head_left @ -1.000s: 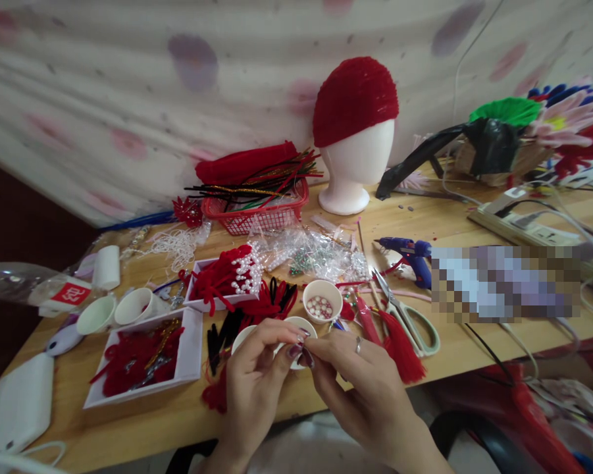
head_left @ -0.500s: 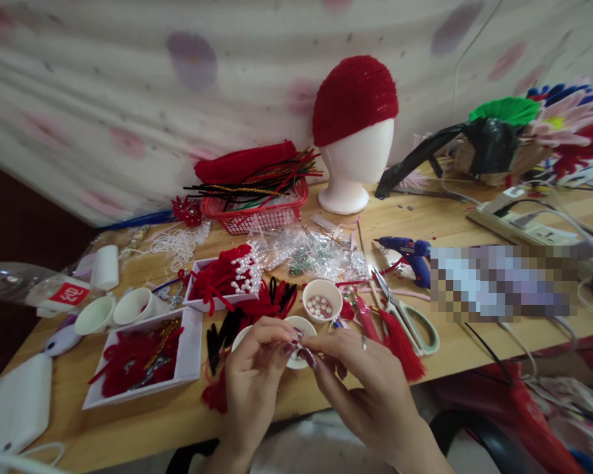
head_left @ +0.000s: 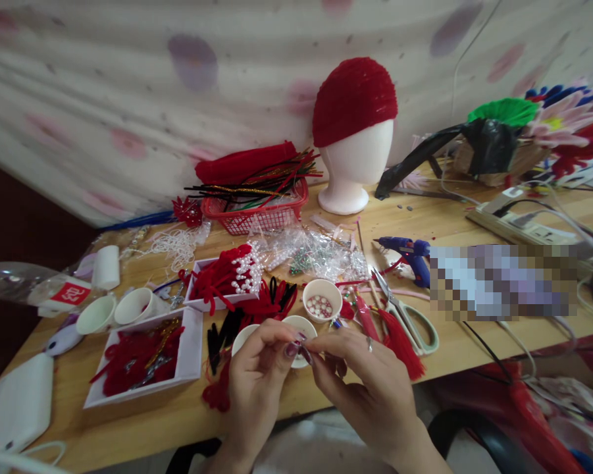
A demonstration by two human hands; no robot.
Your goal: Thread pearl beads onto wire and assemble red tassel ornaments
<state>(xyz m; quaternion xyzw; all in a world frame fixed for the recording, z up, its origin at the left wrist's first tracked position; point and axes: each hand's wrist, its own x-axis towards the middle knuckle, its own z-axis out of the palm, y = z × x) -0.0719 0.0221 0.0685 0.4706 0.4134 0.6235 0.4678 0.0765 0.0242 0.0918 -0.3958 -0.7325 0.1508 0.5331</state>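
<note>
My left hand [head_left: 257,378] and my right hand [head_left: 362,382] meet fingertip to fingertip over the table's front edge. Both pinch something tiny that I cannot make out, just above a small white cup [head_left: 303,329]. A second white cup [head_left: 322,297] holding pearl beads stands right behind them. A red tassel [head_left: 399,345] lies beside my right hand. A white tray [head_left: 190,359] of red trimmings sits to the left of my left hand.
Scissors [head_left: 409,316] and a blue glue gun [head_left: 407,253] lie to the right. A foam head [head_left: 353,171] wearing a red cap stands at the back, beside a red basket [head_left: 261,214] of pipe cleaners. A power strip [head_left: 523,227] with cables is at far right.
My hands have stayed pinched together and shifted only slightly; the right hand's fingers turned a little. Nothing on the table moved.
</note>
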